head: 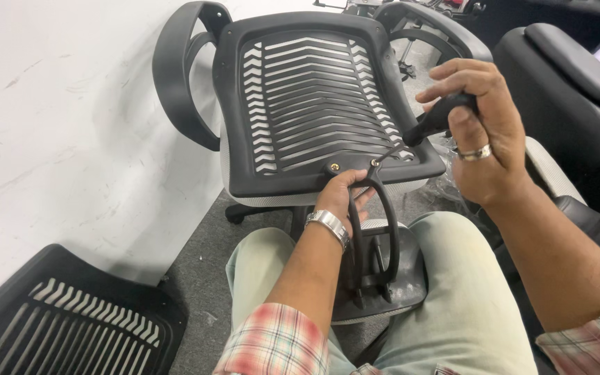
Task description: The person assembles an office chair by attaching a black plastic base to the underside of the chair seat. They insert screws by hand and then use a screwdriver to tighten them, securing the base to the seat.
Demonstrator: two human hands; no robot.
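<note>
Upturned black chair seat (314,104), slatted underside showing, just beyond the person's knees.

Left hand (338,198) clenches the black bracket (373,229) at its near edge; right hand (484,132) clenches a black-handled screwdriver (428,125) on a screw there. Grey carpet (203,278), white wall (71,139) left.

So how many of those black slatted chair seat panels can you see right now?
2. One seat panel is upside down in front of the person, armrests attached, with the left hand at its near edge. A second seat panel lies on the floor, lower left. Others may be hidden.
</note>
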